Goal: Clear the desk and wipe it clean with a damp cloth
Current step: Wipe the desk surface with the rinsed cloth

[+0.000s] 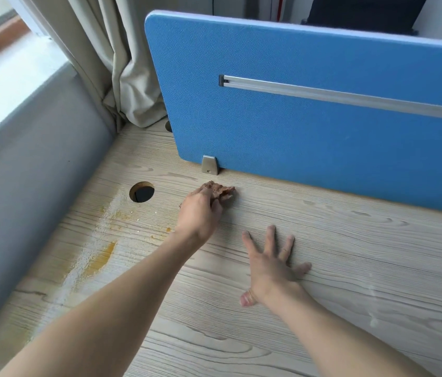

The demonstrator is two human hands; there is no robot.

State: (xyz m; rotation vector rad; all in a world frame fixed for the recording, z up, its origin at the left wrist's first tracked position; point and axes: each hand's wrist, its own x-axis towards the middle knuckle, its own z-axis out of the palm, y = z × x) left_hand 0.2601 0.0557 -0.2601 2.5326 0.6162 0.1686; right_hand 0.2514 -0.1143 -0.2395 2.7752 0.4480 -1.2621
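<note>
My left hand (201,213) is closed on a crumpled brown cloth (221,190) and presses it onto the light wood desk (350,268), just in front of the blue divider. My right hand (271,263) lies flat on the desk to the right of it, fingers spread, holding nothing. An orange-yellow smear (100,257) and small crumbs and wet streaks (122,216) mark the desk on the left, near the round cable hole (141,191).
A blue fabric divider panel (309,118) with a metal rail (350,95) stands along the desk's far edge, held by a metal bracket (209,165). A grey wall ledge (32,170) runs along the left. Beige curtains (122,63) hang in the far left corner.
</note>
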